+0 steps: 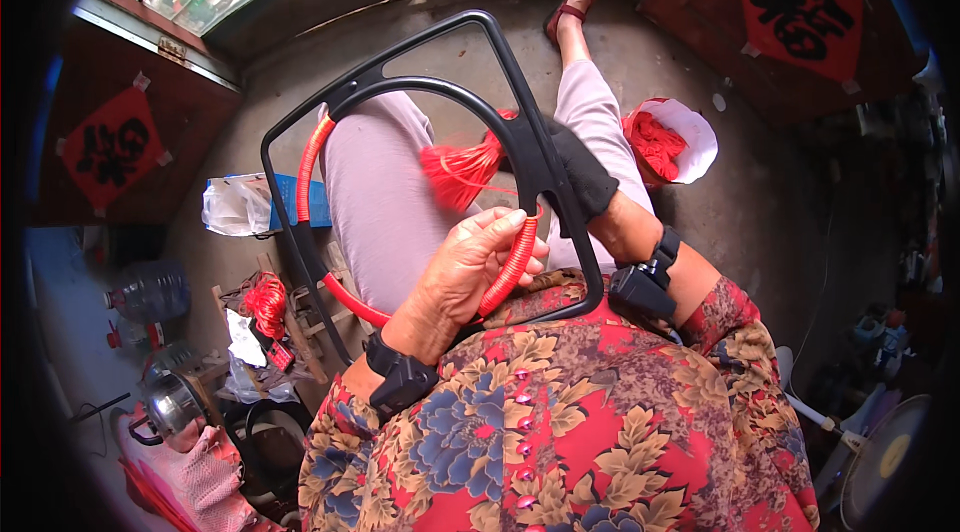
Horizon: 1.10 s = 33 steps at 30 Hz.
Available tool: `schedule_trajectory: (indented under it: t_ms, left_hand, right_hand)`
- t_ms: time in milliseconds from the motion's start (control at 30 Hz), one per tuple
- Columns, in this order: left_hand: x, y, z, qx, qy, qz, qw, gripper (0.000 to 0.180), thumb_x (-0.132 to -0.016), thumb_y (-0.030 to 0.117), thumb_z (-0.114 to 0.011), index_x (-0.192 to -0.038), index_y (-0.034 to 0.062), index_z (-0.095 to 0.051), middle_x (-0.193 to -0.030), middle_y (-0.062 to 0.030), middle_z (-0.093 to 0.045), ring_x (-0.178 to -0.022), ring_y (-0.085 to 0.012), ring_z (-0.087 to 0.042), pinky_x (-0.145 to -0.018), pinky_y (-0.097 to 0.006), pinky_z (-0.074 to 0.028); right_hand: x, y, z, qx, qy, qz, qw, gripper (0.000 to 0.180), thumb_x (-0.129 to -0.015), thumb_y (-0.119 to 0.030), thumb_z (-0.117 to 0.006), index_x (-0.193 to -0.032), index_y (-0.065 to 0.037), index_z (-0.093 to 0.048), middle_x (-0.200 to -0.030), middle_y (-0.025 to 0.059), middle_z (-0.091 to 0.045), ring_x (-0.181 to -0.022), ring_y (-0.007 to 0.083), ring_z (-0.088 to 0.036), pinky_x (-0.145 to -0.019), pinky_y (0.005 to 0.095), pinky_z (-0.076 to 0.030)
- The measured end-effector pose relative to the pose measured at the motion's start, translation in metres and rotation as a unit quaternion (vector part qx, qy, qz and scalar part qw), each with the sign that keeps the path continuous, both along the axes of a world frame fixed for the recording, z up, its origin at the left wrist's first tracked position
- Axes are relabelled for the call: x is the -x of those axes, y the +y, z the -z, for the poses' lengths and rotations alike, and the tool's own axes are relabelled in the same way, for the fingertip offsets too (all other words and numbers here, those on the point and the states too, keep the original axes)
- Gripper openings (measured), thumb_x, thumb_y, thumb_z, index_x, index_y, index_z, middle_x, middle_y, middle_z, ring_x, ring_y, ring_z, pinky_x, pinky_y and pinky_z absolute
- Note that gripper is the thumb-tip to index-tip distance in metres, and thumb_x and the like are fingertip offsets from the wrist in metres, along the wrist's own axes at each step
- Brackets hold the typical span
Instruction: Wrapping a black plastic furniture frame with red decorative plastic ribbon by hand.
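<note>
A black plastic frame (487, 42) with a round ring inside it rests tilted across my lap. Stretches of the ring are wound with red cord (310, 167); other stretches show bare black. My left hand (465, 257) is closed on the wound right side of the ring, thumb and forefinger pinched where the winding ends. Beyond the frame's right side, my right hand (580, 172), in a black glove, is closed on a loose bundle of red cord (462, 174), slightly blurred. The frame hides most of its fingers. A thin strand runs from the bundle toward my left fingertips.
Right of my legs stands a white-lined bucket (695, 137) of red material. On the left are a wooden stool (300, 327) holding a red cord hank (265, 304), a clear plastic bag (235, 207), a large bottle (150, 292) and a metal kettle (172, 407). A fan (890, 457) stands lower right.
</note>
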State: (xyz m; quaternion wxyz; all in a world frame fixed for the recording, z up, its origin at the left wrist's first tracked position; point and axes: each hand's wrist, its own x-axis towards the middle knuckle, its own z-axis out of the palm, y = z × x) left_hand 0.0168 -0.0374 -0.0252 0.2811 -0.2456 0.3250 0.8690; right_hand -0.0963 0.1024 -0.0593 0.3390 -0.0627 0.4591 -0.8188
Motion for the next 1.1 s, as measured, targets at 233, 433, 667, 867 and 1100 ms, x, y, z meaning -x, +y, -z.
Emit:
schedule_trajectory:
  t_ms: [233,433,667,867,1100]
  left_hand:
    - [-0.004,-0.004,0.014,-0.081,0.072,-0.019,0.994,0.028,-0.089,0.021,-0.058,-0.109,0.0015,-0.054,-0.091,-0.0112,-0.064,-0.075,-0.0194,-0.065,-0.061,-0.029,-0.056]
    - [0.0,0.001,0.016,0.017,0.057,-0.061,0.996,0.013,-0.09,0.015,-0.055,-0.095,0.0031,-0.055,-0.085,-0.0086,-0.064,-0.072,-0.015,-0.064,-0.059,-0.027,-0.055]
    - [-0.002,0.003,0.016,-0.008,0.072,-0.089,0.993,0.009,-0.091,0.01,-0.054,-0.093,0.0019,-0.055,-0.087,-0.0082,-0.064,-0.077,-0.0144,-0.063,-0.07,-0.027,-0.054]
    - [-0.001,0.002,0.003,0.048,0.058,-0.031,0.997,0.017,-0.092,0.021,-0.054,-0.096,0.004,-0.054,-0.084,-0.0099,-0.063,-0.069,-0.0152,-0.063,-0.062,-0.027,-0.054]
    - [0.002,0.003,0.001,0.034,0.041,-0.037,0.998,0.02,-0.092,0.025,-0.053,-0.098,0.0061,-0.051,-0.08,-0.0114,-0.063,-0.064,-0.0176,-0.063,-0.055,-0.026,-0.053]
  right_hand:
    - [-0.003,0.003,-0.03,0.303,-0.237,-0.235,0.893,0.06,-0.091,-0.044,-0.048,-0.128,0.002,-0.038,-0.116,0.0251,-0.055,-0.098,0.0232,-0.06,-0.087,0.0327,-0.048]
    - [-0.031,0.038,-0.048,-0.201,0.024,-0.149,0.968,0.04,-0.081,-0.021,-0.067,-0.114,-0.002,-0.054,-0.098,0.0023,-0.059,-0.088,0.0079,-0.053,-0.079,0.0244,-0.043]
    - [-0.057,0.057,-0.028,-0.264,0.032,-0.182,0.947,0.047,-0.082,-0.021,-0.063,-0.122,-0.001,-0.051,-0.098,0.0017,-0.062,-0.083,0.0104,-0.058,-0.071,0.0253,-0.048]
    - [-0.061,0.069,-0.013,-0.008,-0.197,-0.028,0.98,0.036,-0.088,-0.029,-0.057,-0.112,-0.003,-0.054,-0.108,0.0074,-0.058,-0.1,0.0125,-0.055,-0.089,0.0272,-0.042]
    - [-0.036,0.112,-0.003,0.286,-0.253,0.055,0.923,0.03,-0.092,-0.032,-0.052,-0.099,-0.003,-0.05,-0.069,0.0023,-0.045,-0.065,0.0131,-0.045,-0.068,0.0281,-0.042]
